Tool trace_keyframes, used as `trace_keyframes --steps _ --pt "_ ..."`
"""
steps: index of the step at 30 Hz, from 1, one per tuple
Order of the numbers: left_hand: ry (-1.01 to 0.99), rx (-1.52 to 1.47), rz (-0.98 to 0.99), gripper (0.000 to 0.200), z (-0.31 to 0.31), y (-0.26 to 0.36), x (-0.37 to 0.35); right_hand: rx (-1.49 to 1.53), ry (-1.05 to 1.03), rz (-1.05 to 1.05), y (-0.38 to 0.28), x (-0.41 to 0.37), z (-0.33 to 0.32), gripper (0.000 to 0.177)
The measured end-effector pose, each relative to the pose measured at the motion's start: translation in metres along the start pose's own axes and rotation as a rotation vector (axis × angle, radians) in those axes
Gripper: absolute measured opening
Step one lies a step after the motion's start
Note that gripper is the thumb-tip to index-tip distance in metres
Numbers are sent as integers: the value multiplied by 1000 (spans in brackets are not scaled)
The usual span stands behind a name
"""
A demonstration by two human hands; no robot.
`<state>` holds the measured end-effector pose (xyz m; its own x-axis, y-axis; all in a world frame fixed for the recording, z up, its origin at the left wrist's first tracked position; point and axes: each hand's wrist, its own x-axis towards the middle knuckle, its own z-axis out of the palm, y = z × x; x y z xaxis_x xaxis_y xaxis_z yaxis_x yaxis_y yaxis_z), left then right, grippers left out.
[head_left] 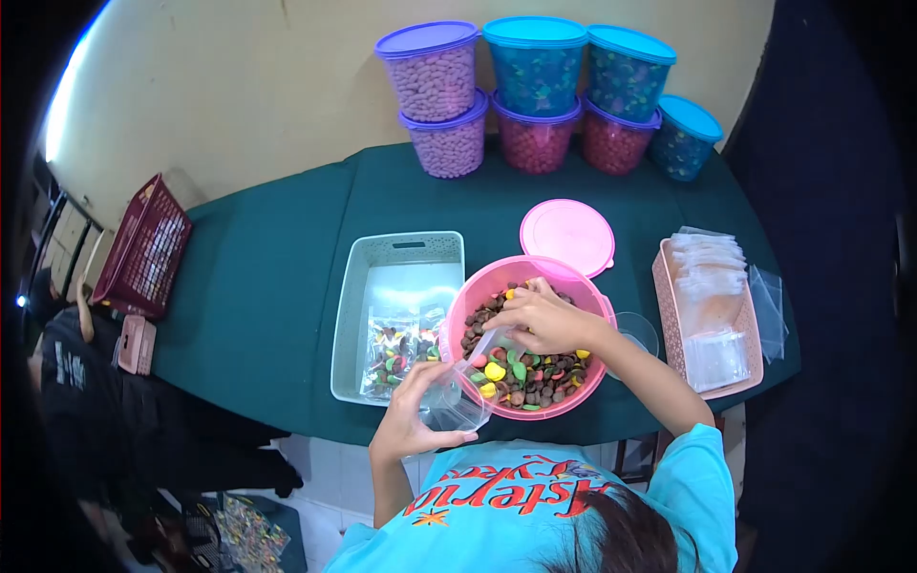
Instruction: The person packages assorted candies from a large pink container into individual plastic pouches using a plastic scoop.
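Observation:
My left hand [416,411] holds a clear plastic bag [453,403] at the front left rim of a pink tub [608,310]. The tub holds brown, yellow, green and pink candies [540,382]. Over the tub's middle is my right hand [537,315], its fingers closed at the candies and the bag's upper edge; what they grip is unclear. Left of the tub, a pale green basket [351,325] contains filled clear packets [390,358]. A clear round lid or dish [638,332] lies partly under my right forearm.
Lidded tubs [540,91] stand stacked at the back. A pink lid [567,238] lies behind the open tub. To the right, a pink basket [665,315] holds clear bags [712,277]. A maroon basket [148,248] and a person in dark clothes [86,382] are at the left.

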<state>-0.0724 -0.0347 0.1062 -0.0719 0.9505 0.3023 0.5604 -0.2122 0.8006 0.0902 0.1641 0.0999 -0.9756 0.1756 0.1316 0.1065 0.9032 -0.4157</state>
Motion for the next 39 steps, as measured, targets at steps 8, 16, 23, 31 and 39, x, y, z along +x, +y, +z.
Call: trace_keyframes --steps 8,16,23,31,39 --pt "122 22 -72 82 9 14 -21 159 -418 117 18 0 -6 30" --pt "258 -100 -22 84 14 18 -28 412 -273 312 9 -4 -40 36" --pt "440 -70 131 90 2 36 1 493 -154 112 19 -29 -67 63" --pt "170 120 -70 77 24 21 34 328 -23 230 8 -53 -103 68" --pt "102 96 -11 77 25 22 52 -87 -81 249 -49 -36 -118 60"
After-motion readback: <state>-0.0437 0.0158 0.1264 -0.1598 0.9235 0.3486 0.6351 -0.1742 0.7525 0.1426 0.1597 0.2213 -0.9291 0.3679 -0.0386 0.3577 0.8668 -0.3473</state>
